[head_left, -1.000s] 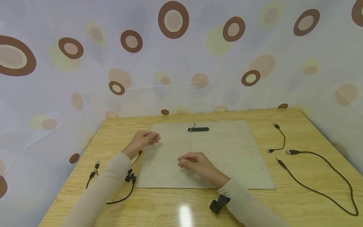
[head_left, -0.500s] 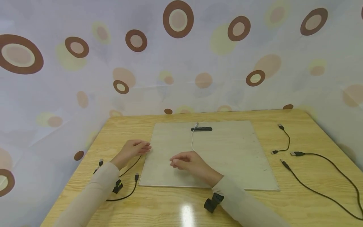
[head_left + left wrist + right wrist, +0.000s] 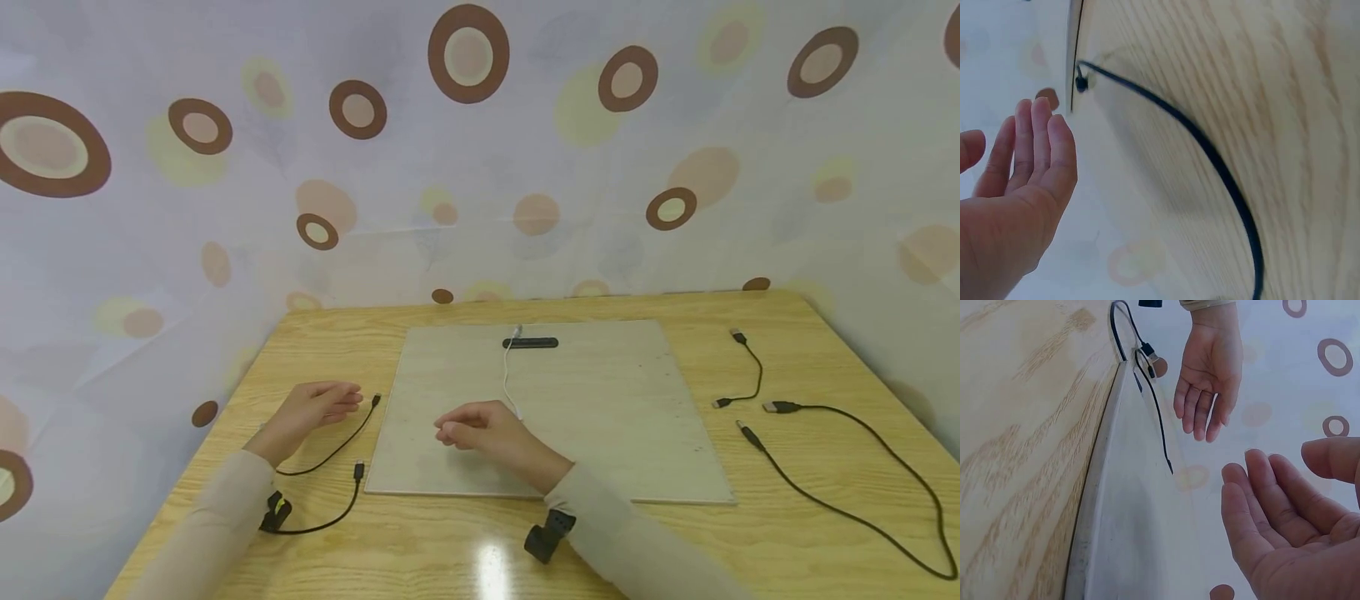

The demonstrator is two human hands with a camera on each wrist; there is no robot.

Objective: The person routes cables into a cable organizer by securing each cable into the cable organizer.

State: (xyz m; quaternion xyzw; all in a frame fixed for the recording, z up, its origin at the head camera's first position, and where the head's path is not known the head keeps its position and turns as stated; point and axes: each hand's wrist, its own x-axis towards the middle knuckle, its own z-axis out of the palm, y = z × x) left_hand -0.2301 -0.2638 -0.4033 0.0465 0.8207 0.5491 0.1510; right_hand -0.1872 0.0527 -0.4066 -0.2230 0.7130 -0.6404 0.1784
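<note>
My left hand point(image 3: 318, 412) hovers over the left of the table, fingers nearly straight and grasping nothing. Below it, a black cable point(image 3: 330, 457) curves toward the board, its small plug point(image 3: 377, 400) near the board's left edge. In the left wrist view a black cable point(image 3: 1210, 150) arcs across the wood beside the hand point(image 3: 1029, 200). My right hand point(image 3: 495, 437) is above the pale board point(image 3: 600, 417), fingers loosely bent with nothing in them. A thin white cable point(image 3: 506, 375) lies on the board, its near end close behind that hand. The right wrist view shows both palms relaxed.
Another black cable point(image 3: 341, 515) with an upright-pointing plug lies at the front left, partly behind the left sleeve. On the right are a short black USB cable point(image 3: 760, 371) and a long looped one point(image 3: 847, 508). A dark slot point(image 3: 536, 342) marks the board's far side. Patterned cloth point(image 3: 525, 150) rises behind.
My left hand has moved left and toward me, off the board's edge, uncovering more of the black cable. The right hand has drifted slightly left. The cables stay where they lay.
</note>
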